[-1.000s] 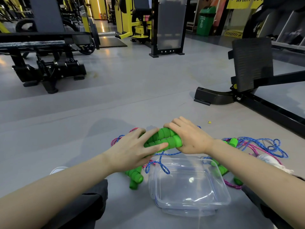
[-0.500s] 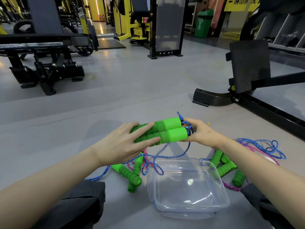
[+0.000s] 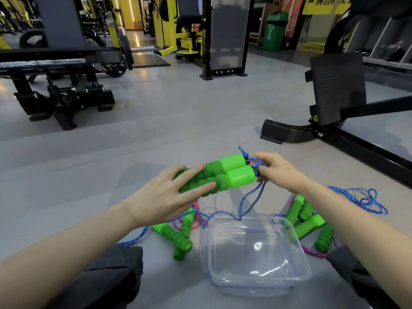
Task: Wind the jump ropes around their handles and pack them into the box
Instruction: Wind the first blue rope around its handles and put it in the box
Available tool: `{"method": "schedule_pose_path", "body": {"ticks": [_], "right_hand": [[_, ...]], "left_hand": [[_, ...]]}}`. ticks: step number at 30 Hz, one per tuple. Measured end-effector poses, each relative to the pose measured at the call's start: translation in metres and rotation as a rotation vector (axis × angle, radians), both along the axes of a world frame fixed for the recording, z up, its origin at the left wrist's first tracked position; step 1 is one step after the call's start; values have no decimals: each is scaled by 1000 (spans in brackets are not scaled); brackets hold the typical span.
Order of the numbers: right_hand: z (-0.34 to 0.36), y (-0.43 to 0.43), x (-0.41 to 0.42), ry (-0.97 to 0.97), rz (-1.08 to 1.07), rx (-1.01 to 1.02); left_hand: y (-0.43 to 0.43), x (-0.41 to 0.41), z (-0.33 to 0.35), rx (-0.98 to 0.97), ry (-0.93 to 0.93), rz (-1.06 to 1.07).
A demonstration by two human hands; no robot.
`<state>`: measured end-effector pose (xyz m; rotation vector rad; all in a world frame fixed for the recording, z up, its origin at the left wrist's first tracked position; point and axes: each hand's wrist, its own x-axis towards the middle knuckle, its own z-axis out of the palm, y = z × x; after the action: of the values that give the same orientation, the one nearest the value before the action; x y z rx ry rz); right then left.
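My left hand (image 3: pixel 165 197) grips a pair of green jump-rope handles (image 3: pixel 225 175) held side by side above the floor. My right hand (image 3: pixel 276 170) pinches the blue rope (image 3: pixel 249 197) where it leaves the handle ends; the rope hangs down toward the clear plastic box (image 3: pixel 289 277). The box sits on the floor in front of me with nothing in it. More green handles lie left of the box (image 3: pixel 176 237) and right of it (image 3: pixel 310 224), tangled with blue and pink rope.
A loose heap of blue rope (image 3: pixel 361 199) lies at the right. A black machine base (image 3: pixel 289 132) and footplate (image 3: pixel 336 88) stand at the back right, a black bench frame (image 3: pixel 64 94) at the back left. My dark-trousered knees (image 3: pixel 107 279) flank the box.
Both hands have lifted the paired handles off the floor. My right hand has slid from on top of the handles to their right end and now pinches the blue rope there.
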<state>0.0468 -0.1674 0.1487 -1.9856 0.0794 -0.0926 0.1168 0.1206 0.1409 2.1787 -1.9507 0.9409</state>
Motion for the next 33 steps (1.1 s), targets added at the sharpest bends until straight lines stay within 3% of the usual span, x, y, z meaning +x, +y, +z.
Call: {"method": "schedule_pose_path", "body": {"ticks": [2,4,10,17,24,28,33], "right_hand": [[-5,10,5,-103,-154,-25],[-9,25,4,-55,-229,-93],[-11,62,-10,269,84,-200],[43,26,-25,316,167,-457],[29,55,-30,237,355,-1045],[56,49,-36,212,341,-1006],[79,45,-26,-29,312,-841]], "left_hand": [[-8,-7,3,-73,54,-24],[-18,-12,5,-141,95,-21],[-15,11,0,-78,15,106],[8,27,-8,44,-92,140],[-3,13,-3,79,-211,87],[1,14,-8,90,-180,87],[-2,1,-9,137,-311,-62]]}}
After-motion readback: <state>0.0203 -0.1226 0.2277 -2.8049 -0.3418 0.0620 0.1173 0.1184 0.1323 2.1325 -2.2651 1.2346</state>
